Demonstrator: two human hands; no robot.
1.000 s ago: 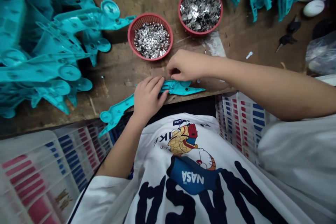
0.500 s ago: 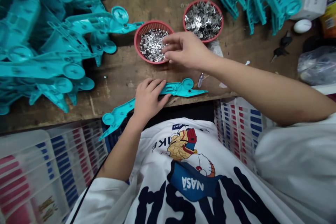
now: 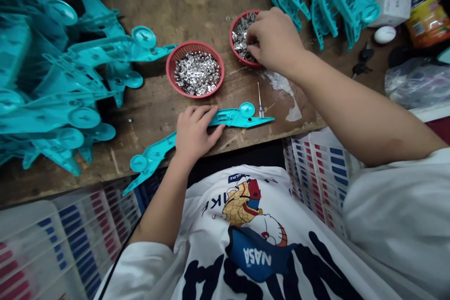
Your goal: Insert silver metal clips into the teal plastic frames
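Note:
A long teal plastic part [image 3: 232, 117] lies along the table's front edge, its left end jutting past the edge. My left hand [image 3: 196, 132] rests over its middle, fingers wrapped over it. My right hand [image 3: 274, 37] is at the right red basket [image 3: 233, 49], fingers bent down into its small shiny metal pieces [image 3: 241, 33]; whether they pinch a piece is hidden. To the left stands another red basket [image 3: 221, 75] full of small metal clips [image 3: 197, 73]. A thin screwdriver [image 3: 260, 110] lies just behind the teal part's right end.
Many teal parts [image 3: 82, 117] are heaped at the left, and more [image 3: 326, 0] lie at the back right. A white box [image 3: 395, 4], a white egg-shaped object [image 3: 384, 34], keys [image 3: 361, 68] and a plastic bag [image 3: 415, 82] are at the right. Crates flank my lap.
My right hand has gone from the left basket to the right one. My left hand stays on the teal part. The view has shifted slightly, and the screwdriver shows more fully.

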